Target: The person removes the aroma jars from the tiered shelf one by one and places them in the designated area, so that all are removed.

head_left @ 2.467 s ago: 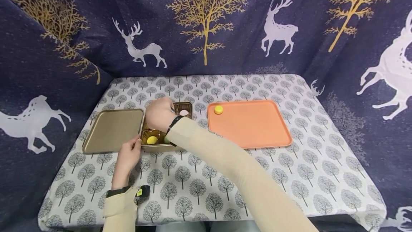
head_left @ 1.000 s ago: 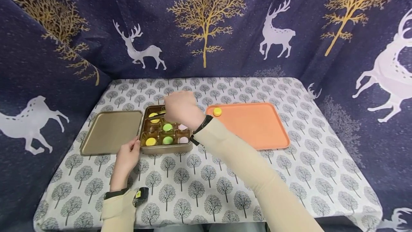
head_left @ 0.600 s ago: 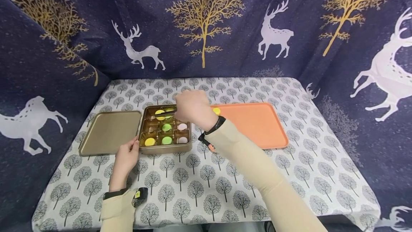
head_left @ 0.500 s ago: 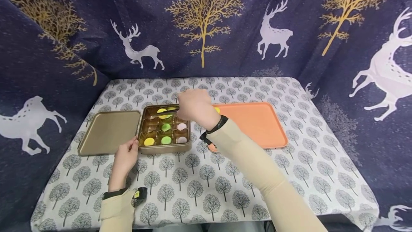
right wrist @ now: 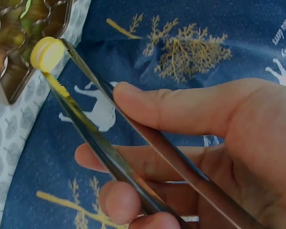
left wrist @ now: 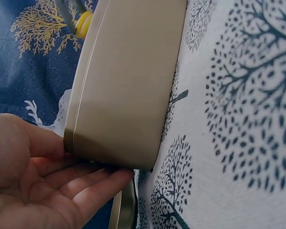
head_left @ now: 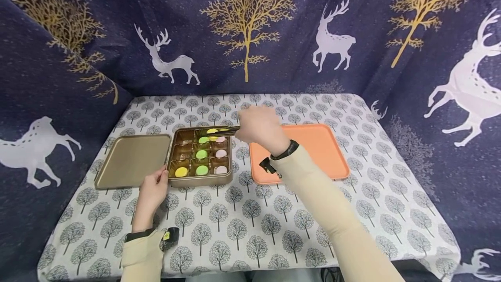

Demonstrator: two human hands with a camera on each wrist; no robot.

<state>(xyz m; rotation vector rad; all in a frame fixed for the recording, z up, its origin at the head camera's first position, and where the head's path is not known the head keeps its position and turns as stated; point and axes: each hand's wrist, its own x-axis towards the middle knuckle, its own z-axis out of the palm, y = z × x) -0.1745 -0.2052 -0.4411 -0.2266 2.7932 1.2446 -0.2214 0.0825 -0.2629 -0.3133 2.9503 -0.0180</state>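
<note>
My right hand (head_left: 263,129) grips dark metal tongs (head_left: 231,131), whose tips pinch a yellow macaron (head_left: 212,133) above the back of the compartmented box; the right wrist view shows the macaron (right wrist: 48,54) between the tips, with my thumb and fingers (right wrist: 133,167) round the tong arms. The gold box (head_left: 207,180) holds green macarons (head_left: 201,154), pink ones (head_left: 221,153) and a yellow one (head_left: 181,172) at front left. My left hand (head_left: 154,189) holds the box's front left corner; in the left wrist view, thumb and fingers (left wrist: 47,176) touch the box (left wrist: 124,86).
A gold lid or shallow tray (head_left: 133,160) lies left of the box. At the right is an orange tray (head_left: 313,151), partly covered by my right hand and forearm. A tree-patterned cloth (head_left: 235,238) covers the table, with a dark blue curtain (head_left: 289,47) behind.
The right hand has moved rightward from the box's back left, carrying the yellow macaron in the tongs. The left hand stays at the box's corner.
</note>
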